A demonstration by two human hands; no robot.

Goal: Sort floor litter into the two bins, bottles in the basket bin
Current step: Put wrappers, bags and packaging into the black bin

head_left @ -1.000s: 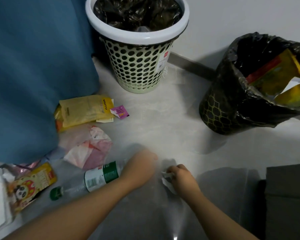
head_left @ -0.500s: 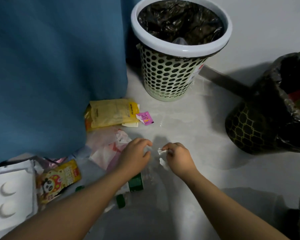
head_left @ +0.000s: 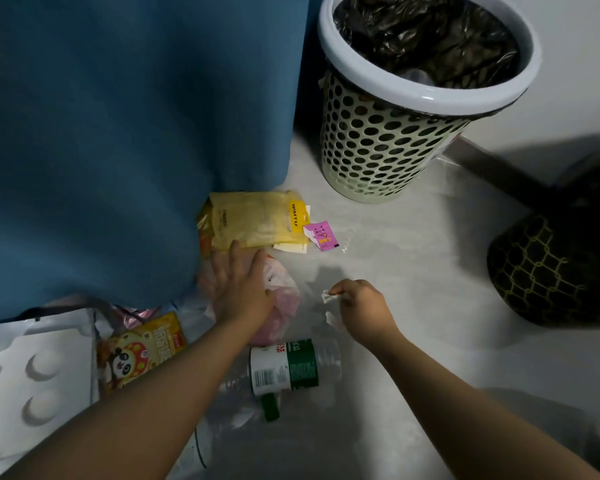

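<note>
My left hand [head_left: 240, 285] lies flat with spread fingers on a pink and white plastic wrapper [head_left: 284, 299], fingertips near a yellow packet [head_left: 257, 221]. My right hand [head_left: 362, 308] pinches a small crumpled white paper scrap [head_left: 327, 296] just above the floor. A clear plastic bottle [head_left: 291, 367] with a green and white label lies on its side between my forearms. The perforated basket bin [head_left: 388, 147] with a white rim stands at the back. The black-bagged bin [head_left: 555, 268] is at the right edge.
A blue curtain [head_left: 118, 133] hangs at the left down to the floor. A small purple sachet [head_left: 321, 235] lies beside the yellow packet. A panda-printed snack packet [head_left: 142, 348] and a white moulded tray [head_left: 39, 386] lie at the lower left.
My left hand has moved off the bottle, forward and left onto the pink wrapper, fingers now spread. My right hand keeps the paper scrap. The view has shifted left, closer to the floor.
</note>
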